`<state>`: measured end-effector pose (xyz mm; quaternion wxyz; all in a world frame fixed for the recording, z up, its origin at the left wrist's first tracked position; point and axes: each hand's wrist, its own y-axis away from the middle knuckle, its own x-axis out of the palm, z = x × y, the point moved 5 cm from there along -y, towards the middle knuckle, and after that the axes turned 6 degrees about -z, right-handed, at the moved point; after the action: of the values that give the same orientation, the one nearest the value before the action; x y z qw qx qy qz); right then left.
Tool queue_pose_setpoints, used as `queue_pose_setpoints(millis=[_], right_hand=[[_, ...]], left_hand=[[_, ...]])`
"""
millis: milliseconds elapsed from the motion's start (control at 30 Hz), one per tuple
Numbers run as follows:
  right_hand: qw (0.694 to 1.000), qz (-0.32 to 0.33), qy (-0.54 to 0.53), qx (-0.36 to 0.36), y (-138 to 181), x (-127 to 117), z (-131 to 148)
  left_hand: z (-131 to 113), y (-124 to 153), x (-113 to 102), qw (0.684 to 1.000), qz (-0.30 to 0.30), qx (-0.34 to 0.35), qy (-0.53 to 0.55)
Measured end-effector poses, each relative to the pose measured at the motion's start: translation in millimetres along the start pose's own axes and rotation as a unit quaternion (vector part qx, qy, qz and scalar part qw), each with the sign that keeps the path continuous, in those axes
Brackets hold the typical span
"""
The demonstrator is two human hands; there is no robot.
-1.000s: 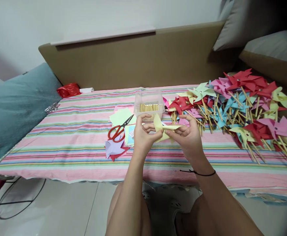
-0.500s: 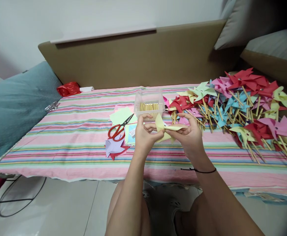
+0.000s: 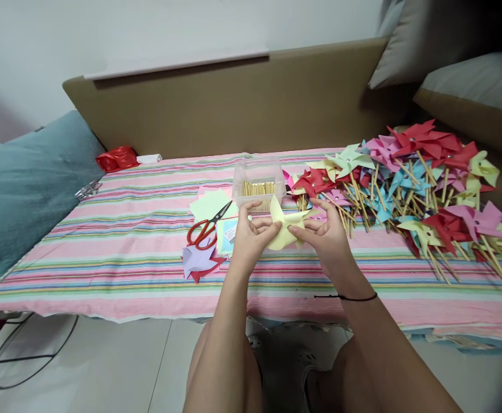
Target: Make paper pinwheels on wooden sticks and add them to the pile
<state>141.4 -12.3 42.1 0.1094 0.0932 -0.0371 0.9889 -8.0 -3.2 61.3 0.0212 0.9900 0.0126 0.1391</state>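
A pale yellow paper pinwheel head (image 3: 281,236) is held up between my two hands, its blades folded in toward the middle. My left hand (image 3: 253,234) pinches its left side, with the thumb pressed near the centre. On the right side my right hand (image 3: 326,232) grips it the same way, thumb close to the centre. No stick shows on this pinwheel. Just behind my hands stands a clear plastic box (image 3: 259,172) with short wooden sticks (image 3: 259,188) in it. Red-handled scissors (image 3: 207,228) lie left of my left hand, on coloured paper sheets (image 3: 210,205).
Many finished pinwheels (image 3: 423,183) on sticks are heaped at the right. Purple and red cut paper shapes (image 3: 199,260) lie near the scissors. A red plastic bag (image 3: 117,159) sits at the back left, on the striped cloth (image 3: 117,246). A brown backrest (image 3: 225,106) rises behind.
The yellow pinwheel head has been tilted so its front faces me more. My thumbs have come to its centre from a side-on hold.
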Motion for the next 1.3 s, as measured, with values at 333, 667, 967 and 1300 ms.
queue_pose_setpoints(millis=[333,667,967,1300], right_hand=[[0.999,0.043,0.019,0.013,-2,0,-2],[0.999,0.013,0.001,0.040,-8,-6,-1],[0.996,0.011,0.088,0.001,-52,12,3],[0.917,0.119,0.374,-0.075,-191,108,-31]], left_hand=[[4,0,-2,0.999,0.023,0.002,-0.036],[-6,2,-54,0.962,-0.260,-0.001,0.082],[-21,13,-93,0.937,-0.296,0.019,0.183],[-22,22,-96,0.935,-0.271,0.048,0.223]])
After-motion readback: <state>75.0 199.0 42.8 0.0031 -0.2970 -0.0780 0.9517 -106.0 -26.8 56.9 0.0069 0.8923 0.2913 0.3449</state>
